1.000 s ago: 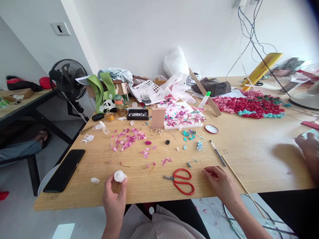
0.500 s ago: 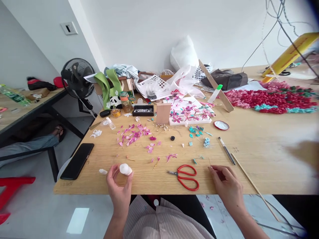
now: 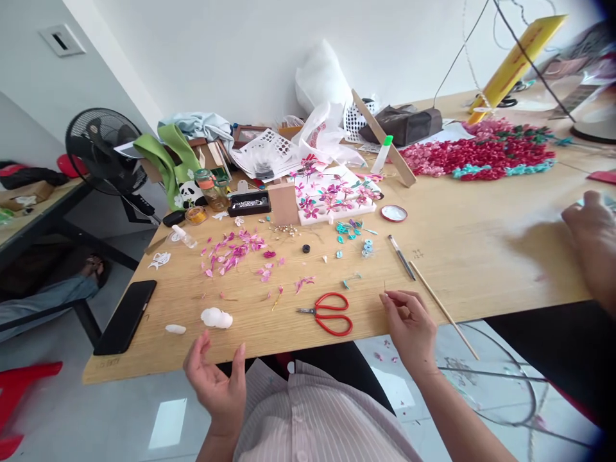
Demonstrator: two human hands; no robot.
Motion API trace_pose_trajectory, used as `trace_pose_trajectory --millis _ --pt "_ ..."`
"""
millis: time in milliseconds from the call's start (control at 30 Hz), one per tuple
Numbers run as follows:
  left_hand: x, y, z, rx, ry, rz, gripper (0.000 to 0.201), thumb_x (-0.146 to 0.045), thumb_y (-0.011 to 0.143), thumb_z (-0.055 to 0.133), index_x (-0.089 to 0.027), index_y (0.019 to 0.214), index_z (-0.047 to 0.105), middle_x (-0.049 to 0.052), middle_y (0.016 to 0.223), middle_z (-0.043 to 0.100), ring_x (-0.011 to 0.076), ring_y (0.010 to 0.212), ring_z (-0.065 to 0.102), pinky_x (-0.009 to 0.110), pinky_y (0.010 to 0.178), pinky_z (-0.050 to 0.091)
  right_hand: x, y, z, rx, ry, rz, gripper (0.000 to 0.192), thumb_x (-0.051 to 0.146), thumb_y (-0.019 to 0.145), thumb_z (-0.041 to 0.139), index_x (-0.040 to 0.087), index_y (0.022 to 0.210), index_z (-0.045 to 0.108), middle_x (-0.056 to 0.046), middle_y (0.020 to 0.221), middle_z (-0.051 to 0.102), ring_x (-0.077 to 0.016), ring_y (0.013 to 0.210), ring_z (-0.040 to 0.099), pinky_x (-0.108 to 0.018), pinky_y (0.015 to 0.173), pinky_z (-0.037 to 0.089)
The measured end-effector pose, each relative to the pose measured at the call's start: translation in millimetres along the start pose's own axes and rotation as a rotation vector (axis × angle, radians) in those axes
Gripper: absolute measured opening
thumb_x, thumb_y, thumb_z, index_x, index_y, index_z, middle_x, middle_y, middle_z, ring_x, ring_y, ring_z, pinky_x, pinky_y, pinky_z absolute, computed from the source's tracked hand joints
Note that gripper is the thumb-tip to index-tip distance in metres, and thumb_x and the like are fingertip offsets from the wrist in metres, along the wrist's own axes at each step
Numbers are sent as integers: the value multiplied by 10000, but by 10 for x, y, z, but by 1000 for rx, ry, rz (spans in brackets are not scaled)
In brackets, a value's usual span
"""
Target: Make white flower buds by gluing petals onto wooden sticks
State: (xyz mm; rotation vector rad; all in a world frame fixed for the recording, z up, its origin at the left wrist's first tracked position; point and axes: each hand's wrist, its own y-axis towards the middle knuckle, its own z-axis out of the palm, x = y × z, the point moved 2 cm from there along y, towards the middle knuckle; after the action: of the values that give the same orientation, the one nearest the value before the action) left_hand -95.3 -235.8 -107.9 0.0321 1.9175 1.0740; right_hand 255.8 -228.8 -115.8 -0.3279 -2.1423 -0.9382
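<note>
The person's left hand (image 3: 216,385) hangs just off the near edge of the table (image 3: 481,256), palm up, fingers spread wide and holding nothing. Nearest to it, on the table close to that edge, lies a small white lump (image 3: 216,317), with a smaller white scrap (image 3: 175,329) just to its left and a black phone (image 3: 126,316) beyond that, at the near left corner.

The right hand (image 3: 409,324) rests on the near edge, fingertips drawn narrowly together around something very thin, perhaps a wire or pin; what it is cannot be told. Red scissors (image 3: 330,313) lie untouched just to its left, and a brush (image 3: 402,256) and a thin wooden stick (image 3: 443,309) lie to its right, the stick poking out past the edge.

As for progress, judged from how things lie: a white board (image 3: 337,199) at mid-table already carries many pink flowers, so a good part of the piece seems assembled. Loose pink petals (image 3: 231,250) and a few teal pieces (image 3: 353,231) are scattered over the middle of the table, which suggests more remains to be made up and placed. A large heap of red and teal flowers (image 3: 481,154) sits toward the far right.

Another person's hand (image 3: 594,237) shows at the right edge, blurred.
</note>
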Motion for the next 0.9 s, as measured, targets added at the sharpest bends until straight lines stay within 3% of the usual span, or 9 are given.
trace_pose_trajectory --millis 300,533,900 --pt "-348 -121 180 235 15 127 650 -180 732 767 -191 1303 456 99 1131 551 209 1011 552 365 857 507 159 -270 -416 -90 -14 12 79 277 865 656 198 866 649 -31 842 632 -158 761 599 -300 684 485" --pt "-497 -114 448 361 -19 202 526 -214 775 734 -178 1243 495 98 1075 582 222 1010 554 407 883 490 226 -516 -867 -182 -10 1 98 172 827 689 205 913 655 -34 853 622 -159 742 598 -294 611 479" --pt "-786 -126 880 520 -63 322 369 -247 809 706 -168 1131 544 86 991 630 212 934 595 390 806 513 299 -505 -1484 -545 -46 35 166 121 742 746 185 880 682 -50 824 645 -193 744 607 -357 617 479"
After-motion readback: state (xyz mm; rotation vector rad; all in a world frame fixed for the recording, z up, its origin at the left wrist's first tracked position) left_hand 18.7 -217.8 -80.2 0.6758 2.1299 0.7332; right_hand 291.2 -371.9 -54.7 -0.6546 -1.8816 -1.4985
